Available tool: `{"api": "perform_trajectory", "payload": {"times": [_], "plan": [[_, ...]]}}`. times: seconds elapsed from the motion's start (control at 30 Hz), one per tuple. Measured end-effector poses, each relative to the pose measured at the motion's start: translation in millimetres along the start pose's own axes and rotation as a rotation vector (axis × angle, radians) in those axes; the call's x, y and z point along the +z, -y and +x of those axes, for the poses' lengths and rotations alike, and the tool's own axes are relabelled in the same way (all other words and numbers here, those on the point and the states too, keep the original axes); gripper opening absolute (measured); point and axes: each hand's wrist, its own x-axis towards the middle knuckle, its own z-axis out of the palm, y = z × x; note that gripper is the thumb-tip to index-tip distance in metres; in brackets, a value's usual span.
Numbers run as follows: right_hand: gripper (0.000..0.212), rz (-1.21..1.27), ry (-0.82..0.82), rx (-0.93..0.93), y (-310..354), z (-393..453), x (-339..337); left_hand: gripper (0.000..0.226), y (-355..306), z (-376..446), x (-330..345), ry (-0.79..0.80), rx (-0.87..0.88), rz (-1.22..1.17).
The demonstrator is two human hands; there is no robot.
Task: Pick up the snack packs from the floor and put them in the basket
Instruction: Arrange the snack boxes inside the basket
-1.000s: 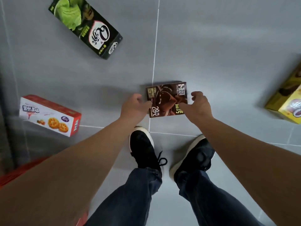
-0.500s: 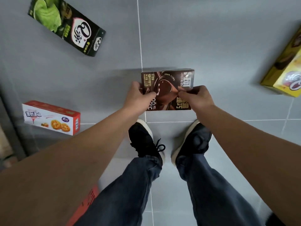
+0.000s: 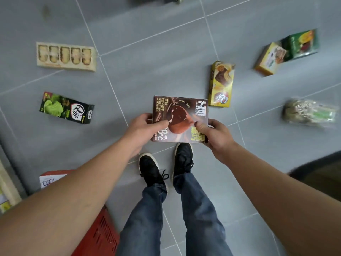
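**Brown chocolate box held in both hands above the floor**

Brown chocolate box point(image 3: 180, 115) is being held flat, face up, above the grey tiled floor point(image 3: 147, 43), over the person's black shoes point(image 3: 151, 169). Left hand point(image 3: 143, 129) is gripping the box's left edge, thumb lying on the front face. Right hand point(image 3: 215, 134) is gripping the lower right corner, thumb also pressing on top.

Red basket point(image 3: 103, 235) is sitting low left beside the left leg, partly hidden by the left forearm.

Other snack packs are lying on the floor:
- black-and-green box point(image 3: 66, 108), left, well apart from the hands
- beige tray pack with five round biscuits point(image 3: 66, 56), upper left
- yellow box point(image 3: 221, 84), just beyond the held box's upper right corner
- small yellow box point(image 3: 269, 59), touching a green box point(image 3: 300, 44), upper right
- clear wrapped pack point(image 3: 310, 113), far right, blurred
- red-and-white box point(image 3: 51, 179), low left, mostly covered by the left forearm

Dark mat edge point(image 3: 321, 172) is showing at right.
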Motion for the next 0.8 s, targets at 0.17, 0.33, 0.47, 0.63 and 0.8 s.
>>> {"api": "perform_trajectory", "payload": {"times": [0.17, 0.33, 0.47, 0.63, 0.8], "plan": [[0.036, 0.065, -0.024, -0.026, 20.9, -53.0, -37.7, 0.041, -44.5, -46.8, 24.5, 0.082, 0.008, -0.023], [0.036, 0.147, -0.065, -0.049, 28.0, -84.5, -73.2, 0.024, -79.2, -70.9, 59.5, 0.141, 0.040, 0.035], [0.043, 0.213, -0.094, -0.051, 37.9, -87.8, -106.8, 0.026, -104.3, -68.1, 96.6, 0.159, 0.058, 0.092], [0.035, 0.243, -0.119, -0.027, 63.9, -60.4, -172.1, 0.032, -138.8, -42.7, 170.1, 0.154, 0.059, 0.148], [0.036, 0.237, -0.097, 0.006, 103.5, 9.2, -253.9, 0.033, -173.7, 9.2, 261.1, 0.102, 0.034, 0.158]]}}
